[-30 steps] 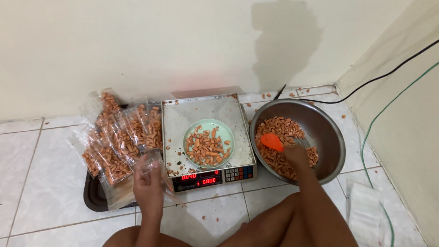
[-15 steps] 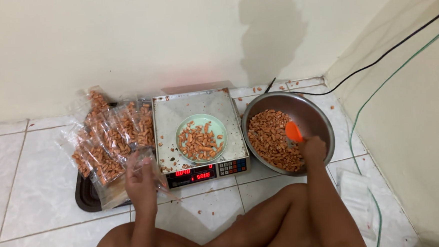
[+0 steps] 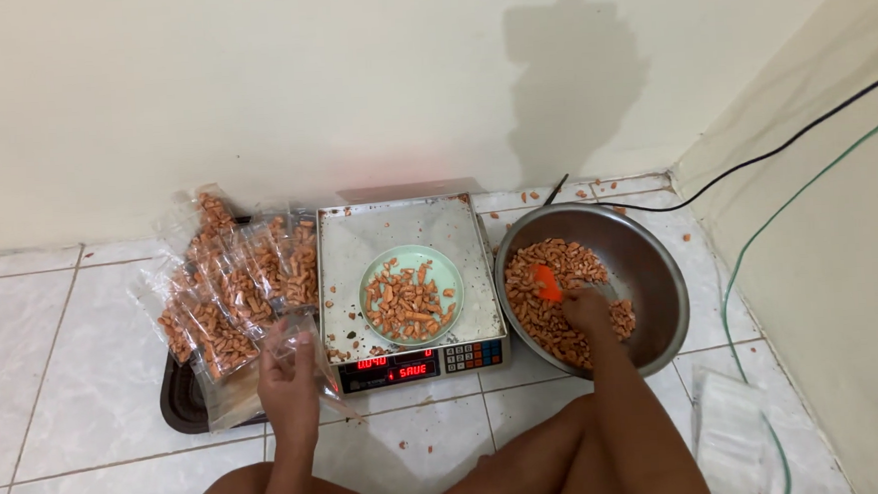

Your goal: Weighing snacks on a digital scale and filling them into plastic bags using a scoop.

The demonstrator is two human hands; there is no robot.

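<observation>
Right hand (image 3: 588, 312) grips orange scoop (image 3: 546, 282) in bowl (image 3: 650, 266) (snack-filled); left hand (image 3: 289, 377) pinches clear bag (image 3: 309, 346).

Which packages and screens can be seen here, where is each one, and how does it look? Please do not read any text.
Filled snack bags: clear plastic, orange-brown pieces inside, piled on a dark tray left of the scale.
Empty bag: clear plastic, held in the left hand.
Scale display: dark strip with red glowing digits, on the scale's front edge.
Keypad: small coloured buttons, right of the display.
Stack of empty bags: clear, on the floor at the right.
</observation>
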